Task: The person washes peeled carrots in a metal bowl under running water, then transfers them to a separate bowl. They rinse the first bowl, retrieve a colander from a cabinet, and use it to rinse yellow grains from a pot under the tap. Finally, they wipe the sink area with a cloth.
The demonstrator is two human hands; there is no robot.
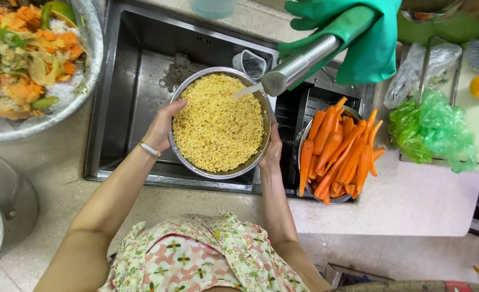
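Hands steadying a grain bowl under the tap

Nearest the camera was a floral apron (196,259), and the forearms reached out over the counter (412,200) to the sink (126,70). The left hand (161,130) cupped the left rim of a steel bowl (250,162) of yellow grains (215,124), thumb hooked over the edge; the right hand (273,151) pressed flat against the right rim. Both gripped it, seemingly to keep it level under the water from the faucet (296,67). Right of it, a bowl of peeled carrots (339,151) rested in the sink. Farther off, green rubber gloves (358,32) hung over the faucet; far left sat a basin of vegetable scraps (28,59).
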